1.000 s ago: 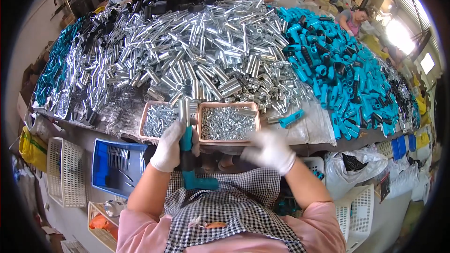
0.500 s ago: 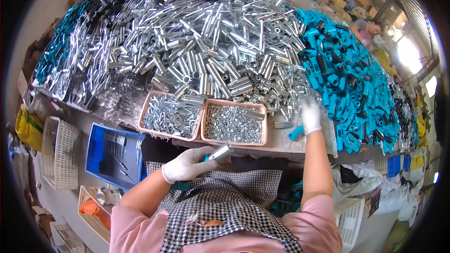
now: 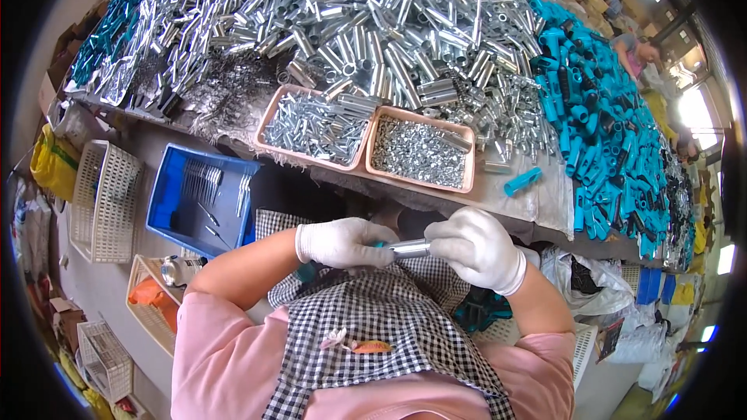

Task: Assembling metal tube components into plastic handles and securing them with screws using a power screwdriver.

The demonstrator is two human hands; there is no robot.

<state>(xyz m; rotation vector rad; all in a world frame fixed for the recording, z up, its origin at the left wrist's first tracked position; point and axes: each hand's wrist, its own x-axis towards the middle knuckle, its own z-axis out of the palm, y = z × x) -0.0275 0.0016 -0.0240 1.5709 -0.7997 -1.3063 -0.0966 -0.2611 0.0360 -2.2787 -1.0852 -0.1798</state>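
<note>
In front of my apron, my left hand (image 3: 346, 243), in a white glove, is closed around a shiny metal tube (image 3: 410, 249). A bit of teal shows at the tube's left end, between the fingers. My right hand (image 3: 478, 250), also gloved, meets the tube's right end with its fingers pinched together. Whatever those fingertips may hold is hidden. On the table edge beyond the right hand lies a loose teal sleeve (image 3: 522, 181). A short metal tube (image 3: 496, 166) rests near it.
Two pink trays stand at the table's front edge: one with small metal rods (image 3: 311, 128), one with tiny metal pieces (image 3: 420, 152). Behind spreads a heap of metal tubes (image 3: 373, 31); teal handles (image 3: 595, 140) pile up at right. A blue crate (image 3: 175, 218) and white baskets (image 3: 101, 210) sit at left.
My right hand has come back from the small metal parts on the table to the tube in my left hand. The view has tilted down and shifted left.
</note>
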